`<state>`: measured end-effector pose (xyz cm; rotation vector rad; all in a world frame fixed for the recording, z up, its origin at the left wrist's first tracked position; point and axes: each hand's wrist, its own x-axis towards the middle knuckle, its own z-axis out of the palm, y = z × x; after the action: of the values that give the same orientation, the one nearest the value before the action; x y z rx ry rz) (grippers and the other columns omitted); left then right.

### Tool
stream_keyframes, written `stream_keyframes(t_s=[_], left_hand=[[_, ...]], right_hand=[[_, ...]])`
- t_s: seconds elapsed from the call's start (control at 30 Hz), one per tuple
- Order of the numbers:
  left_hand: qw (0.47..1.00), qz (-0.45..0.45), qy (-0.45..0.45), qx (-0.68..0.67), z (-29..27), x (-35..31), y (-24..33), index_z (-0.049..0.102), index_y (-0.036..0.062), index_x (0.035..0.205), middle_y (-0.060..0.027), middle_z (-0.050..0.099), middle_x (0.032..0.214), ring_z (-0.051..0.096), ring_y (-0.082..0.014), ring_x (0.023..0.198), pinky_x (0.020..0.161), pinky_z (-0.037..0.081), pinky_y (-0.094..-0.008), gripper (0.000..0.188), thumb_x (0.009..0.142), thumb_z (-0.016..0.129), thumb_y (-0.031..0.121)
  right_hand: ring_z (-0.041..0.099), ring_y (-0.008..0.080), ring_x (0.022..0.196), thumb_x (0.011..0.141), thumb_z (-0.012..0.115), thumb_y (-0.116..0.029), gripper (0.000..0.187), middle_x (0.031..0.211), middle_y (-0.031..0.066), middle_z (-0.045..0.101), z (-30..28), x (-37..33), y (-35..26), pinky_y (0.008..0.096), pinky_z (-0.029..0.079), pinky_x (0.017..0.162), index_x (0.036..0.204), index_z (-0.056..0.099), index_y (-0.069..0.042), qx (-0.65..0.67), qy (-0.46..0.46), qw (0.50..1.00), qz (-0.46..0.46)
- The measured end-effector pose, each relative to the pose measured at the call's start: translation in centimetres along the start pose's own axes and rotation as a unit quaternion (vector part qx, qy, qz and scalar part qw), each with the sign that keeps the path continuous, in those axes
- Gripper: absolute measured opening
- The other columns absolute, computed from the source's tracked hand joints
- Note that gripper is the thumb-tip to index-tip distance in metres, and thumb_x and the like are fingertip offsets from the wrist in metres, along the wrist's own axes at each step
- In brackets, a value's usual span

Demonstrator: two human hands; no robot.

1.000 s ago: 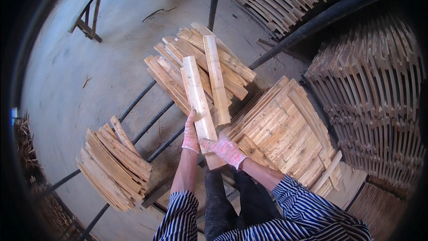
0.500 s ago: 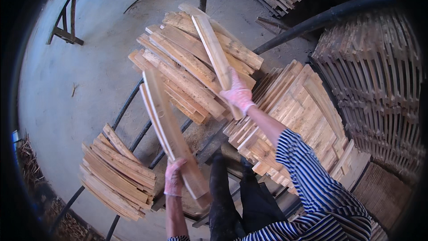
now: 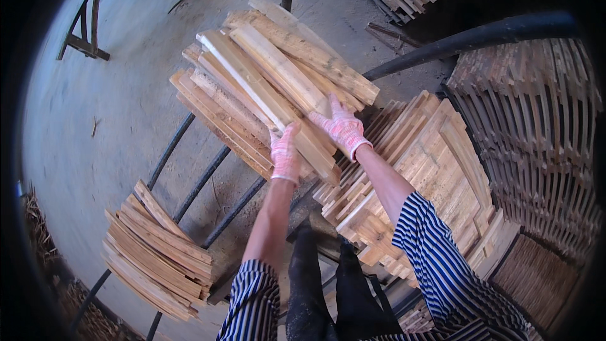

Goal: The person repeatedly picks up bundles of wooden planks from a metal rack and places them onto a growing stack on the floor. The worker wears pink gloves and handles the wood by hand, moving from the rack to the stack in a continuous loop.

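Note:
Both my hands wear pinkish-white gloves, over a pile of slightly curved wooden boards (image 3: pixel 218 98) in the middle. My left hand (image 3: pixel 285 151) is closed on the left edge of a pair of wooden boards (image 3: pixel 252 85) lying slanted over the pile. Their near ends point towards me; the fingers underneath are hidden. Close by on the right, my right hand (image 3: pixel 344 129) grips the near end of another wooden board (image 3: pixel 278 60), thumb on its left side and fingers on its right. That board rests along the top of the pile.
A smaller stack of boards (image 3: pixel 158 252) sits on dark rails (image 3: pixel 202 183) at the lower left. Right of my legs is a large board stack (image 3: pixel 416 170). Tall stacked slats (image 3: pixel 530 139) stand far right, below a thick dark pipe (image 3: pixel 473 38). A wooden trestle (image 3: pixel 85 44) is at upper left.
My left hand has swung its boards up and right, from near my legs onto the middle pile. The right hand's board has come down flat onto the pile, so both hands are close together.

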<state>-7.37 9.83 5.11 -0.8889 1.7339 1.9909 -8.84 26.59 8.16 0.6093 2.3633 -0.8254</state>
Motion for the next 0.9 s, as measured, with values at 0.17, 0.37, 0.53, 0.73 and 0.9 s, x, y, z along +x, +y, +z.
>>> stream_keyframes(t_s=[0.17,0.37,0.53,0.73,0.9], left_hand=[[0.972,-0.114,-0.107,-0.174,1.4,0.2,-2.5,0.056,0.0060,0.127,-0.0117,0.064,0.118,0.062,-0.0277,0.111,0.099,0.050,-0.0439,0.050,0.085,0.072,0.028],[0.955,-0.177,-0.132,-0.196,-10.3,-3.6,3.4,0.066,0.0048,0.115,-0.0120,0.070,0.106,0.068,-0.0247,0.096,0.093,0.055,-0.0402,0.043,0.084,0.074,0.034],[0.951,-0.186,-0.177,-0.169,-11.2,-12.3,7.6,0.056,-0.0026,0.133,-0.0169,0.066,0.124,0.066,-0.0257,0.109,0.101,0.051,-0.0370,0.077,0.079,0.082,0.045],[0.929,-0.225,-0.177,-0.236,-11.3,-24.0,9.9,0.056,-0.0033,0.133,-0.0180,0.067,0.123,0.068,-0.0280,0.107,0.100,0.053,-0.0399,0.067,0.084,0.078,0.038],[0.948,-0.167,-0.243,-0.118,-9.4,-33.7,6.5,0.047,0.0009,0.145,-0.0134,0.062,0.133,0.060,-0.0253,0.121,0.110,0.044,-0.0419,0.081,0.085,0.079,0.044]], right_hand=[[0.042,0.0368,0.143,0.071,0.072,-0.075,0.122,0.154,0.0270,0.042,-0.8,-0.2,2.2,0.0399,0.035,0.116,0.154,0.028,0.004,0.082,-0.059,0.992,0.071],[0.059,0.0275,0.124,0.079,0.076,-0.057,0.090,0.135,0.0200,0.062,2.3,-7.6,-3.3,0.0347,0.044,0.106,0.139,0.051,0.005,0.226,-0.202,0.950,-0.074],[0.063,0.0190,0.112,0.086,0.080,-0.043,0.073,0.127,0.0123,0.066,4.5,-9.6,-0.2,0.0326,0.048,0.101,0.138,0.055,0.003,0.566,-0.224,0.791,0.070],[0.064,0.0200,0.109,0.088,0.079,-0.039,0.076,0.124,0.0113,0.066,-0.9,-22.1,-3.3,0.0338,0.052,0.094,0.140,0.049,0.008,0.516,-0.206,0.829,0.053],[0.064,0.0229,0.108,0.082,0.083,-0.028,0.078,0.122,0.0130,0.065,-8.4,-32.5,3.0,0.0338,0.053,0.095,0.143,0.045,0.002,0.462,-0.249,0.851,-0.031]])
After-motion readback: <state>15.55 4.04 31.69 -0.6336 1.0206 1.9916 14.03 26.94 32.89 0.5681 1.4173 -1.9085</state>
